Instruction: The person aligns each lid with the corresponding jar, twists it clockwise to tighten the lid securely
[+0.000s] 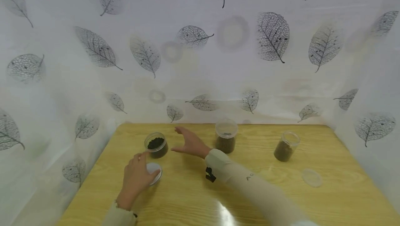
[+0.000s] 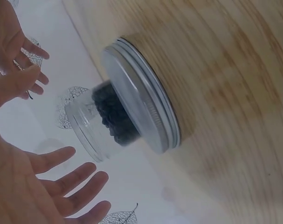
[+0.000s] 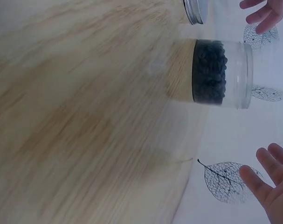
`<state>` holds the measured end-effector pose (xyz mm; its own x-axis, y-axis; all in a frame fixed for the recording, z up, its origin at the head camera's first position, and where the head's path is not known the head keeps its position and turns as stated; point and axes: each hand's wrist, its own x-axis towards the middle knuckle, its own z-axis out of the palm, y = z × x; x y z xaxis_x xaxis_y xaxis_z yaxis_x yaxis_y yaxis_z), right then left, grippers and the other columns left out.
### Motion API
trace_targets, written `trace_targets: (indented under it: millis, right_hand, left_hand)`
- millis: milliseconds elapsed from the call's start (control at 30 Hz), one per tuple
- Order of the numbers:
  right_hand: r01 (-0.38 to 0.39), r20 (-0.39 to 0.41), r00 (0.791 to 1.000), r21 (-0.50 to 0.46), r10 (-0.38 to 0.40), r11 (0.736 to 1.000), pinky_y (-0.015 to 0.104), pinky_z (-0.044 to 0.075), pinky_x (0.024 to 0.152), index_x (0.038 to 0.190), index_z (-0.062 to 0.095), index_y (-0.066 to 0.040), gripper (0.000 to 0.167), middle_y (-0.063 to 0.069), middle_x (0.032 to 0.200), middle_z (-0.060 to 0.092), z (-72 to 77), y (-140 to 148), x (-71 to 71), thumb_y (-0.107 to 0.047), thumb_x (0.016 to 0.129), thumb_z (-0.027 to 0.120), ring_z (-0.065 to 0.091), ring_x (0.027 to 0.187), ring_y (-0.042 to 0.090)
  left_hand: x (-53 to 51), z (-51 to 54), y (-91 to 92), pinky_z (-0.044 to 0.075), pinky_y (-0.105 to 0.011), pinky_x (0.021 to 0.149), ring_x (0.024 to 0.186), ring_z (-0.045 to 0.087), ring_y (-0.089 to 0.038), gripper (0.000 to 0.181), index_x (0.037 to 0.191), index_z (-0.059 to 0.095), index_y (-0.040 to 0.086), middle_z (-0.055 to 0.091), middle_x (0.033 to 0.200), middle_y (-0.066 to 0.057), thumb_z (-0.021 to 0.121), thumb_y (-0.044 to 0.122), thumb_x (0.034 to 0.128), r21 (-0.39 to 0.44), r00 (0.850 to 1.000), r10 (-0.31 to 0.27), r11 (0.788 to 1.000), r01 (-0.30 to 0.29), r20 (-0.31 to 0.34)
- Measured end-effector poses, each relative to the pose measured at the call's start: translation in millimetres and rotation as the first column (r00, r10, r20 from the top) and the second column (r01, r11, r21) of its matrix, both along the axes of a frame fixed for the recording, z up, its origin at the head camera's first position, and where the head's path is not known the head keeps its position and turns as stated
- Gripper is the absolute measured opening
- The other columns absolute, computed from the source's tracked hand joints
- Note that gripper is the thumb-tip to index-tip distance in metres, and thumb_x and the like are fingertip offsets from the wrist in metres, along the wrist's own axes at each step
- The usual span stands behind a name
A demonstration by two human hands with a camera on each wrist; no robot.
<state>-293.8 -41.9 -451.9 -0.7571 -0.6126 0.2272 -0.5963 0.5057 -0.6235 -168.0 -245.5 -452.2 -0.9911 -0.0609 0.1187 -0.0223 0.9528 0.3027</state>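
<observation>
A clear open jar (image 1: 160,151) of dark beans or pellets stands on the table at the left. In front of it a round silver metal lid (image 1: 153,167) lies flat, and in the left wrist view the lid (image 2: 136,95) shows a ridged rim. My left hand (image 1: 136,174) hovers over the lid's left side, fingers spread and relaxed. To the right of the jar my right hand (image 1: 192,143) reaches in with thumb and fingers apart. The right wrist view shows a gap between the jar (image 3: 210,72) and the right hand (image 3: 275,189). Neither hand grips anything.
A taller clear jar (image 1: 225,142) with dark contents stands at the back middle, near the right forearm. Another open jar (image 1: 284,149) stands farther right, with a clear lid (image 1: 311,178) lying before it. Leaf-patterned sheeting (image 1: 200,69) surrounds the wooden table (image 1: 187,198).
</observation>
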Motion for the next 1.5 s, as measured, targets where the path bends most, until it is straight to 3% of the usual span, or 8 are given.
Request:
trace_targets:
  millis: [367,633,800,1167,1500]
  right_hand:
    - [-0.014,0.113,0.993,0.026,0.011,1.000,0.036,0.039,0.108,0.147,0.026,-0.006,0.093,0.009,0.148,0.039,-19.0,-43.2,-18.4,-0.038,0.076,0.077,0.045,0.131,0.023]
    - [-0.002,0.108,0.994,0.087,-0.008,0.996,0.036,0.042,0.104,0.143,0.032,-0.001,0.096,0.014,0.143,0.044,-31.9,-58.7,-27.4,-0.038,0.070,0.081,0.049,0.126,0.027]
    - [0.000,0.101,0.995,0.096,-0.010,0.995,0.035,0.043,0.104,0.141,0.035,-0.002,0.096,0.013,0.139,0.049,-42.2,-69.0,-30.8,-0.038,0.066,0.083,0.051,0.124,0.026]
    - [0.024,0.083,0.996,0.117,-0.034,0.993,0.034,0.038,0.108,0.141,0.035,-0.002,0.093,0.014,0.141,0.047,-52.2,-82.4,-31.0,-0.037,0.069,0.082,0.047,0.129,0.025]
    - [0.040,0.115,0.992,0.117,-0.054,0.992,0.035,0.039,0.108,0.141,0.035,-0.003,0.091,0.014,0.142,0.046,-47.7,-80.8,-28.8,-0.035,0.071,0.081,0.048,0.128,0.026]
  left_hand:
    - [-3.9,-10.5,-9.0,0.045,-0.063,0.080,0.104,0.052,-0.051,0.087,0.138,0.040,-0.002,0.045,0.126,-0.033,0.076,0.042,0.0723,-0.037,0.999,-0.024,0.999,0.026,0.047]
    - [-8.5,-14.4,-7.0,0.049,-0.058,0.070,0.094,0.057,-0.048,0.089,0.133,0.042,0.001,0.050,0.119,-0.034,0.083,0.040,0.0631,-0.040,0.995,-0.057,0.997,0.060,0.076]
    - [-9.1,-18.7,-7.5,0.049,-0.060,0.073,0.095,0.057,-0.049,0.088,0.132,0.046,0.005,0.049,0.121,-0.034,0.085,0.037,0.0596,-0.022,0.991,-0.075,0.997,0.078,0.113]
    - [-4.7,-17.3,-5.0,0.049,-0.058,0.074,0.093,0.057,-0.044,0.081,0.128,0.050,0.004,0.052,0.116,-0.029,0.085,0.033,0.0618,-0.053,0.982,-0.087,0.994,0.097,0.168]
    - [-6.8,-23.2,-7.5,0.049,-0.055,0.072,0.092,0.059,-0.041,0.079,0.128,0.050,0.004,0.056,0.112,-0.025,0.085,0.031,0.0625,-0.077,0.983,-0.084,0.992,0.098,0.165]
